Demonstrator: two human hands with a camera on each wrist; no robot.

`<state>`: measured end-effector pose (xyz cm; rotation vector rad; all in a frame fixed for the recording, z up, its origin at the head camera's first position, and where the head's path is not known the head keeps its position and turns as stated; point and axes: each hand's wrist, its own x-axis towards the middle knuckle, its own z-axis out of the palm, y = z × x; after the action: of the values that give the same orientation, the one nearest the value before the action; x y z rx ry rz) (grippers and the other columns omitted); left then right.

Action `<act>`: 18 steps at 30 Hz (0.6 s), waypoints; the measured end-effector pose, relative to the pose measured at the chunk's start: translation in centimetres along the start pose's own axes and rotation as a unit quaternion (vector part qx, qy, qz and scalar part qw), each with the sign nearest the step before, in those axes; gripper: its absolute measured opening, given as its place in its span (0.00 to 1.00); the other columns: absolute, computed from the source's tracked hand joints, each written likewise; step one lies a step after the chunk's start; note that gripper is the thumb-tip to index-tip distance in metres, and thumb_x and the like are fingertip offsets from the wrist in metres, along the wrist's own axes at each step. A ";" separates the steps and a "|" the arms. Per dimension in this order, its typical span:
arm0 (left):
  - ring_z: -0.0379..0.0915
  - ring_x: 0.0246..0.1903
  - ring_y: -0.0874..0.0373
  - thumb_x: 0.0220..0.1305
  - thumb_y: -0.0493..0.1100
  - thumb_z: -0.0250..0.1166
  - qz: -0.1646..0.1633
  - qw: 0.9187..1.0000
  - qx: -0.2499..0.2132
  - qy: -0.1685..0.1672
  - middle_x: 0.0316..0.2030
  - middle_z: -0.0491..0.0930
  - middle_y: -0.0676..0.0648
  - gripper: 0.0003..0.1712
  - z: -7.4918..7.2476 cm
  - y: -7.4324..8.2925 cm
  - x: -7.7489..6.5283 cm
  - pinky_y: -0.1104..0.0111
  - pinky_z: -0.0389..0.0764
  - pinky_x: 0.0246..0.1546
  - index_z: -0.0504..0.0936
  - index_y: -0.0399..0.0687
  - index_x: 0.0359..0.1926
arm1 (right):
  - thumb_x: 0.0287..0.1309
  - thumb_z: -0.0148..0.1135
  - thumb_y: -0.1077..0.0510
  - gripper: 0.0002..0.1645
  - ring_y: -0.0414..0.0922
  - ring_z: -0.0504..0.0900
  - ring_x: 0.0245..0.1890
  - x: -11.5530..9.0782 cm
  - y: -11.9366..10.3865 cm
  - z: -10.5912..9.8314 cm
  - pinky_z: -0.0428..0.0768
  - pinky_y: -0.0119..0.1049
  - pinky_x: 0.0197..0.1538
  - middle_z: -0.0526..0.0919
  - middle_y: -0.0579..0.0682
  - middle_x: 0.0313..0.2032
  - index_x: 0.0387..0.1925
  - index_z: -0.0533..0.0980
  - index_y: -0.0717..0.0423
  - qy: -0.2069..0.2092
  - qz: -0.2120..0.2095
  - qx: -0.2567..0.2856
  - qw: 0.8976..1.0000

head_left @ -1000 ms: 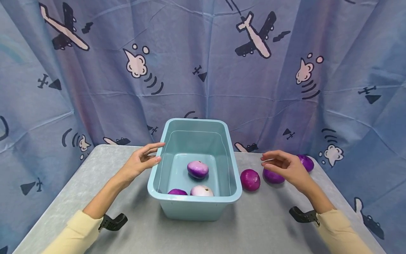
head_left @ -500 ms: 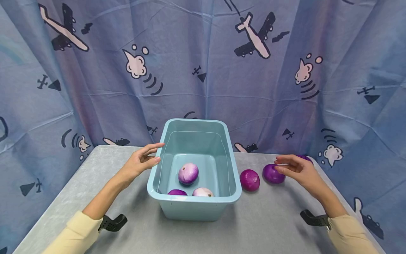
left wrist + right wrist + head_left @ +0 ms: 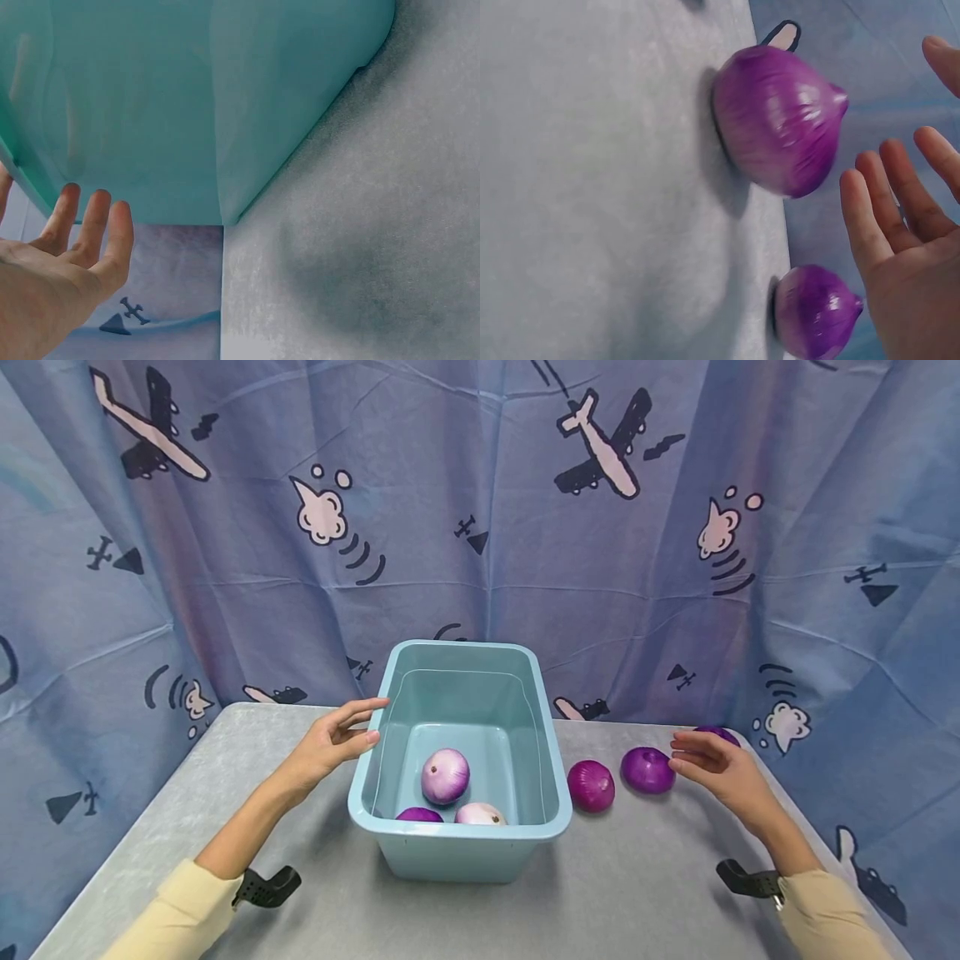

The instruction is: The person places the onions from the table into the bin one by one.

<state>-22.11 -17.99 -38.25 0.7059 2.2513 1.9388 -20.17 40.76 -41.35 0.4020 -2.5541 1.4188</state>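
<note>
A light blue plastic bin [image 3: 450, 853] stands on the table. My left hand [image 3: 333, 737] rests its fingertips at the bin's left rim, fingers loosely extended. Inside the bin lie a pale purple onion [image 3: 446, 776], a darker onion [image 3: 419, 814] and a whitish onion [image 3: 480, 813]; the front wall partly hides the last two. To the bin's right sit a red onion [image 3: 592, 786] and a purple onion [image 3: 648, 770]. My right hand [image 3: 723, 772] hovers beside the latter, holding nothing, and partly covers another onion [image 3: 717, 735] behind it. Two onions, one large in front [image 3: 780, 120], appear in the right wrist view.
The grey table [image 3: 615, 893] ends at the back against a blue curtain [image 3: 465, 510] printed with airplanes. A black wrist strap device [image 3: 270, 887] is on the left forearm, and a similar one [image 3: 748, 878] on the right.
My right hand has moved right, uncovering the purple onion on the table. Inside the bin, the pale purple onion has rolled left and nearer. My left hand has stayed in place.
</note>
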 end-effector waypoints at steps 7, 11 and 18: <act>0.71 0.59 0.33 0.72 0.41 0.63 0.000 1.000 -0.003 -0.001 0.67 0.69 0.35 0.30 0.0 0.0 0.0 0.60 0.79 0.52 0.70 0.45 0.72 | 0.65 0.70 0.61 0.32 0.33 0.78 0.54 -0.1 1.5 0.5 0.77 0.23 0.49 0.78 0.42 0.55 0.66 0.69 0.66 -0.001 0.027 0.003 1.000; 0.71 0.60 0.32 0.72 0.41 0.63 -0.004 1.000 -0.006 -0.002 0.67 0.69 0.36 0.30 0.0 0.2 0.0 0.59 0.79 0.51 0.69 0.45 0.73 | 0.66 0.69 0.61 0.36 0.49 0.74 0.62 0.1 2.0 1.1 0.74 0.21 0.51 0.72 0.60 0.63 0.69 0.64 0.68 -0.009 0.040 0.002 0.999; 0.72 0.60 0.36 0.72 0.42 0.64 -0.008 1.000 0.000 -0.002 0.67 0.69 0.37 0.31 0.0 0.4 -0.1 0.57 0.78 0.52 0.70 0.47 0.73 | 0.67 0.68 0.55 0.45 0.70 0.63 0.67 0.4 2.2 2.3 0.70 0.45 0.64 0.62 0.73 0.69 0.74 0.56 0.68 -0.021 0.101 -0.005 0.995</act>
<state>-21.87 -17.97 -37.90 0.6880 2.2469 1.9294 -21.33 39.83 -44.16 0.1780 -2.6991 1.4772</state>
